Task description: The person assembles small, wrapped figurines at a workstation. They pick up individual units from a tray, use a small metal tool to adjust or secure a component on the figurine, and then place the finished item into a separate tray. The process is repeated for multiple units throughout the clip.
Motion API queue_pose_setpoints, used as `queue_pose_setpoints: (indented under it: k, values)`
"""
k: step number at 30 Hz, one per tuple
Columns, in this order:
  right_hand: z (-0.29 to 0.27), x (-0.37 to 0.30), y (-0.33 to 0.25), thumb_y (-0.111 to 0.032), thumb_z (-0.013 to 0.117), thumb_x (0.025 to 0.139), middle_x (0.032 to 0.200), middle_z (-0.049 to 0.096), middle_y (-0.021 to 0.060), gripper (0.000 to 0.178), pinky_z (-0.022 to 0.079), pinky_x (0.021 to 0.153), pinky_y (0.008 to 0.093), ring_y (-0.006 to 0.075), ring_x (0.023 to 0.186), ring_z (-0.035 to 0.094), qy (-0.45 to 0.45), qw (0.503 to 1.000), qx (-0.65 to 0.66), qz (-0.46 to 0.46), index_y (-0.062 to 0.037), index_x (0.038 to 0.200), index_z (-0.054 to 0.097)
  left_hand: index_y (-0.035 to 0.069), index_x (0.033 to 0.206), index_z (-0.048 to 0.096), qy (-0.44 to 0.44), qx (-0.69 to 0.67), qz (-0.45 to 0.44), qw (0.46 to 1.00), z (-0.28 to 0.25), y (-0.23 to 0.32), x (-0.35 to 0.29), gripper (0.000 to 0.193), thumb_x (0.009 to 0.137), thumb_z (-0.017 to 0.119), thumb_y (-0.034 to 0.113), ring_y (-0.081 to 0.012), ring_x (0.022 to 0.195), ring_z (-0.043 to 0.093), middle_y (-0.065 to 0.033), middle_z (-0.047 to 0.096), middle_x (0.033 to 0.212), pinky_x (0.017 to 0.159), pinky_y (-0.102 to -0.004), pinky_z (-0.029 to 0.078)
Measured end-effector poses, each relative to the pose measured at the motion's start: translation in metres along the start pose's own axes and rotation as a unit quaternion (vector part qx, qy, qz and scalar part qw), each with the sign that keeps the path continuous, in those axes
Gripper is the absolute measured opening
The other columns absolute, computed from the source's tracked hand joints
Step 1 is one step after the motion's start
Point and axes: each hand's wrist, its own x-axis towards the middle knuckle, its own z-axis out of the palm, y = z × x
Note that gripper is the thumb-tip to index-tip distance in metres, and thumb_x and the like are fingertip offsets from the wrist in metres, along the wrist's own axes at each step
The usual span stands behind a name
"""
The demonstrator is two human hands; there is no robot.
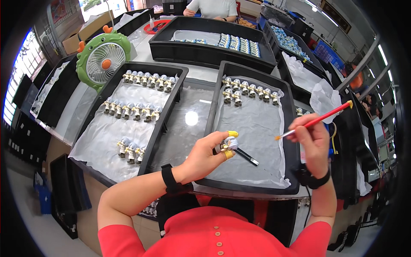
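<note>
My left hand [201, 156], with yellow finger covers on the fingertips, pinches a small figurine [230, 143] with a pale blue-white head. My right hand [314, 147] grips a paintbrush [327, 115] with a red handle; its bristle tip points left, toward the figurine but apart from it. Both hands are over or beside the right black tray [212, 112], lined with white paper. A black pen-like stick [247, 156] with a silvery end shows just beyond the figurine; whether it lies on the paper or touches my fingers, I cannot tell. Figurines [250, 90] stand in rows at that tray's far end.
On the left, another black tray [165, 115] holds rows of similar figurines [137, 110]. A green animal-shaped fan [106, 60] stands behind it. Farther back lies a large black tray [201, 55] of figurines, with another person [212, 8] beyond. Crumpled white plastic [324, 98] is at the right.
</note>
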Motion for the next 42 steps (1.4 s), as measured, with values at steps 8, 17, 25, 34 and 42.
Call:
queue_pose_setpoints:
  k: [8, 17, 25, 34, 42]
  values:
    - [0.063, 0.015, 0.034, -0.002, 0.066, 0.082, 0.083, 0.061, 0.0084, 0.011, 0.048, 0.066, 0.0314, 0.0235, 0.075, 0.060, -0.101, 0.960, -0.109, -0.237, -0.0029, 0.089, 0.058, 0.006, 0.122, 0.057, 0.011, 0.070, 0.024, 0.997, 0.000, 0.010, 0.004, 0.042, 0.082, 0.070, 0.009, -0.0040, 0.065, 0.047, -0.0006, 0.057, 0.088, 0.053, -0.0212, 0.039]
    - [0.064, 0.012, 0.044, 0.000, 0.068, 0.079, 0.083, 0.062, 0.0092, 0.015, 0.050, 0.066, 0.0325, 0.0259, 0.075, 0.061, -0.121, 0.960, -0.102, -0.230, -0.0029, 0.090, 0.058, 0.005, 0.117, 0.058, 0.024, 0.093, 0.047, 0.994, 0.003, 0.005, 0.004, 0.039, 0.080, 0.071, 0.007, -0.0113, 0.069, 0.053, -0.0069, 0.060, 0.094, 0.056, -0.0244, 0.043]
    - [0.060, 0.015, 0.046, 0.002, 0.067, 0.080, 0.083, 0.061, 0.0097, 0.015, 0.049, 0.065, 0.0320, 0.0255, 0.072, 0.061, -0.085, 0.959, -0.136, -0.233, -0.0024, 0.090, 0.057, 0.004, 0.116, 0.057, 0.033, 0.081, 0.051, 0.995, 0.004, 0.007, 0.006, 0.039, 0.079, 0.068, 0.000, -0.0186, 0.071, 0.057, -0.0105, 0.060, 0.097, 0.061, -0.0281, 0.047]
    - [0.057, 0.013, 0.052, 0.000, 0.065, 0.084, 0.082, 0.061, 0.0097, 0.011, 0.047, 0.066, 0.0273, 0.0191, 0.073, 0.060, -0.010, 0.980, -0.103, -0.170, -0.0020, 0.090, 0.056, 0.006, 0.119, 0.057, -0.008, 0.009, -0.020, 1.000, 0.002, 0.012, 0.005, 0.036, 0.084, 0.066, 0.006, -0.0096, 0.075, 0.054, -0.0043, 0.062, 0.095, 0.065, -0.0251, 0.045]
    - [0.056, 0.010, 0.056, -0.001, 0.064, 0.085, 0.086, 0.061, 0.0095, 0.011, 0.046, 0.069, 0.0260, 0.0152, 0.075, 0.058, -0.010, 0.989, -0.041, -0.139, -0.0011, 0.091, 0.055, 0.006, 0.123, 0.054, -0.041, -0.039, -0.057, 0.997, 0.001, 0.016, 0.005, 0.037, 0.088, 0.064, 0.009, -0.0049, 0.084, 0.056, -0.0013, 0.063, 0.100, 0.074, -0.0221, 0.047]
